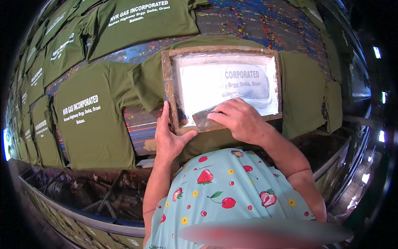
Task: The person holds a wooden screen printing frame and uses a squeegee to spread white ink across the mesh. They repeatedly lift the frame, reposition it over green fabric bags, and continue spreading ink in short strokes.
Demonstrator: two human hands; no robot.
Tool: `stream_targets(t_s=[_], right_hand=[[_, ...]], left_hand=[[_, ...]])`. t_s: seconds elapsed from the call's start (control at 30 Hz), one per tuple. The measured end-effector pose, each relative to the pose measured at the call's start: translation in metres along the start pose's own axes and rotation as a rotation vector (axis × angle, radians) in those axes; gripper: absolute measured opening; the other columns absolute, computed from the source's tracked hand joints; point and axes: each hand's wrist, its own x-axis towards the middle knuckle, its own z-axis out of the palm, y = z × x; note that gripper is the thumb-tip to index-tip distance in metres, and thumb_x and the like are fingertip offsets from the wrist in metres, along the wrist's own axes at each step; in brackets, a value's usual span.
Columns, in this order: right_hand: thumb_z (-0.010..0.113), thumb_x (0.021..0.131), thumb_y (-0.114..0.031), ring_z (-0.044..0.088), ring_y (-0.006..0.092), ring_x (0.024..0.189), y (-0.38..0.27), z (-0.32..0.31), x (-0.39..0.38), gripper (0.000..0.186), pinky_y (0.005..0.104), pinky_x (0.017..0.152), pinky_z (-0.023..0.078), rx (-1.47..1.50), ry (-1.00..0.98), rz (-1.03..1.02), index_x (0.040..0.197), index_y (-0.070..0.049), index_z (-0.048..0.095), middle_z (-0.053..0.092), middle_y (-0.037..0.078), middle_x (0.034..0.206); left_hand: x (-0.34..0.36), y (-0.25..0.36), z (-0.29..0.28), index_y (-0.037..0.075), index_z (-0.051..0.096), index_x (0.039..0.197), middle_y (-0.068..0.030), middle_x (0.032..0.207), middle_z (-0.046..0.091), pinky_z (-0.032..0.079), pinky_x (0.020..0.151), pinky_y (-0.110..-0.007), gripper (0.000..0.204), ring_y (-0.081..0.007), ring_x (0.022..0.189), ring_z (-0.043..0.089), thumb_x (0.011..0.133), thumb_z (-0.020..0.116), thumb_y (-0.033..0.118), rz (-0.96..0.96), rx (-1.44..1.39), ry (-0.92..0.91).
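Note:
A wooden-framed printing screen (pixel 224 49) lies on a green T-shirt (pixel 203 40), most of which it hides. White ink (pixel 195 79) covers much of the mesh, and part of the lettering shows through at the right. My left hand (pixel 169 140) braces the frame's near left corner, thumb along the near edge and fingers up the left side. Inside the frame, near its lower edge, my right hand (pixel 244 120) pinches a flat squeegee (pixel 202 119) against the mesh. My fingers partly cover this squeegee.
Several green T-shirts with white print (pixel 83 124) lie in rows to the left and far left. Another green shirt (pixel 302 91) lies right of the frame. The paint-spotted table (pixel 232 20) shows behind. Below its near edge is a metal rack (pixel 107 195).

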Motion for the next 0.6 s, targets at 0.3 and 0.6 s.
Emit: stream_targets(t_s=[0.3, 0.6], right_hand=[[0.057, 0.091, 0.006, 0.073, 0.0368, 0.105, 0.114, -0.044, 0.035, 0.04, 0.0473, 0.095, 0.058, -0.127, 0.138, 0.106, 0.122, -0.007, 0.079, 0.075, 0.017, 0.106], [0.067, 0.09, 0.001, 0.073, 0.0317, 0.108, 0.061, -0.039, -0.049, 0.032, 0.0457, 0.096, 0.057, 0.013, 0.008, 0.052, 0.118, -0.007, 0.08, 0.077, 0.013, 0.112]], left_hand=[[-0.001, 0.004, 0.002, 0.003, 0.03, 0.174, -0.0214, 0.147, 0.062, 0.053, 0.113, -0.041, 0.132, -0.0306, 0.131, 0.064, 0.067, 0.106, 0.009, -0.001, -0.057, -0.013], [0.001, 0.005, 0.008, 0.001, 0.027, 0.175, -0.0189, 0.159, 0.057, 0.051, 0.118, -0.039, 0.131, -0.0246, 0.135, 0.061, 0.068, 0.104, 0.002, -0.036, -0.226, -0.025]])
